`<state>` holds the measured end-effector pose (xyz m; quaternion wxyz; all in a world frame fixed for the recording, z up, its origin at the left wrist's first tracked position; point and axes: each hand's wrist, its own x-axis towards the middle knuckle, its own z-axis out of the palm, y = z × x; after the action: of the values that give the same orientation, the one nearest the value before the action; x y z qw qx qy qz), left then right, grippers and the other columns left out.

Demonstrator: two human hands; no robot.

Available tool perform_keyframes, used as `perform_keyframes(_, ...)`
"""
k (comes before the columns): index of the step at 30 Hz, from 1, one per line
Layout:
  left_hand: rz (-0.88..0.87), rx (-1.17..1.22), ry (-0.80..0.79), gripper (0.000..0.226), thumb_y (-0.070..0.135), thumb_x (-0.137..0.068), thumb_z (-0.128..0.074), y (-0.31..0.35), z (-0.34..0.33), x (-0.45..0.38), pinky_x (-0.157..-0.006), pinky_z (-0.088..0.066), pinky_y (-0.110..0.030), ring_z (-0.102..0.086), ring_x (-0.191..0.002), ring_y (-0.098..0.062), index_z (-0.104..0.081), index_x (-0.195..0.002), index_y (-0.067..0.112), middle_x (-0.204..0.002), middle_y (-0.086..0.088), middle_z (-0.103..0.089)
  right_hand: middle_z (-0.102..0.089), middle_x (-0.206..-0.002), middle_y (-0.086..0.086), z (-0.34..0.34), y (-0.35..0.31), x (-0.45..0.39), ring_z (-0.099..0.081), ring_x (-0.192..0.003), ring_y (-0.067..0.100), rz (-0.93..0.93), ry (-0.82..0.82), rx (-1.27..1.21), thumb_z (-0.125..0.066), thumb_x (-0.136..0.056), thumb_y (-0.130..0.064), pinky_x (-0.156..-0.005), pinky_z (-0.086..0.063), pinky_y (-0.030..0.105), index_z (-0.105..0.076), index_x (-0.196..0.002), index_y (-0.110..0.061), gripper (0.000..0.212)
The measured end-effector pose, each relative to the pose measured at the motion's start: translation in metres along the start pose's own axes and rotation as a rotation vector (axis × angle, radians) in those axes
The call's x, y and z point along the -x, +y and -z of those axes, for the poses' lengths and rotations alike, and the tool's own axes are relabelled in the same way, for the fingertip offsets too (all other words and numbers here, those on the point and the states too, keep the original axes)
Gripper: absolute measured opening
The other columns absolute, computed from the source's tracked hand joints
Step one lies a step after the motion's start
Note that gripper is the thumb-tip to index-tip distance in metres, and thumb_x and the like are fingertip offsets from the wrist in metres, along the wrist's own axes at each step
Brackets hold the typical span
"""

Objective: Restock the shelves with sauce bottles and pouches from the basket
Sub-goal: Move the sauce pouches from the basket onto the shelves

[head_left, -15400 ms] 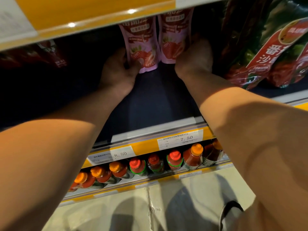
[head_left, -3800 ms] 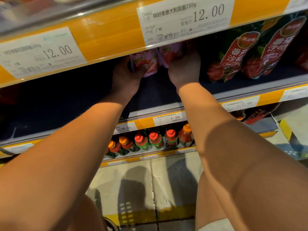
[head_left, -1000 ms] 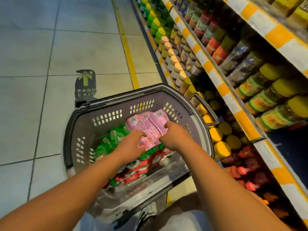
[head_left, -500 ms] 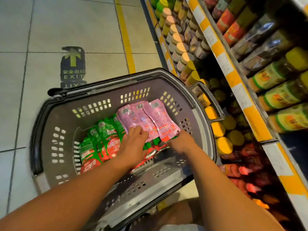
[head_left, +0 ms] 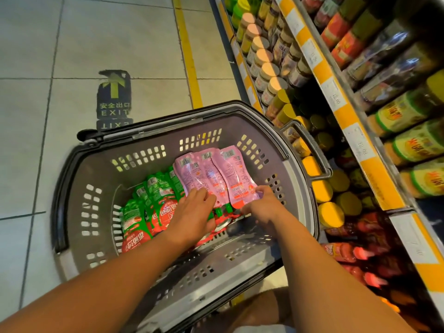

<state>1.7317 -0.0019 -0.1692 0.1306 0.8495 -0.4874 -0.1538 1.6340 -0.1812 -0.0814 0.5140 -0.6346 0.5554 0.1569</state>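
A grey plastic basket (head_left: 72, 179) stands on the floor below me. Inside it, three pink sauce pouches (head_left: 216, 174) lie fanned out, back side up, on top of several green-and-red sauce pouches (head_left: 146, 207). My left hand (head_left: 192, 212) rests on the lower end of the left pink pouches, fingers spread over them. My right hand (head_left: 262, 205) pinches the bottom corner of the rightmost pink pouch. Red sauce bottles (head_left: 348, 253) lie on the low shelf at the right.
Store shelves with yellow price strips (head_left: 348, 121) run along the right, packed with jars with yellow and beige lids (head_left: 324, 188). The basket's handle (head_left: 310, 145) sticks out toward them. A tiled floor with an EXIT sticker (head_left: 114, 99) and a yellow line lies to the left.
Earlier both hands set pink pouches on the shelf; then I turned to the basket. In the last half second my hands slid lower on the pink pouches and the right took the corner.
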Motion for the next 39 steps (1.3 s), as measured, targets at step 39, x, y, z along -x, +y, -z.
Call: perform_keyframes(39, 0.073, 0.272, 0.315, 0.015, 0.026, -0.101, -0.06, -0.001, 0.082, 0.005, -0.067, -0.047, -0.042, -0.055, -0.086, -0.025, -0.047, -0.097, 0.019, -0.096, 0.001, -0.055, -0.068, -0.099, 0.001, -0.008, -0.036, 0.051, -0.065, -0.09, 0.027, 0.651, 0.757, 0.491, -0.066, -0.098, -0.032, -0.064, -0.044, 0.035, -0.071, -0.102, -0.02, 0.014)
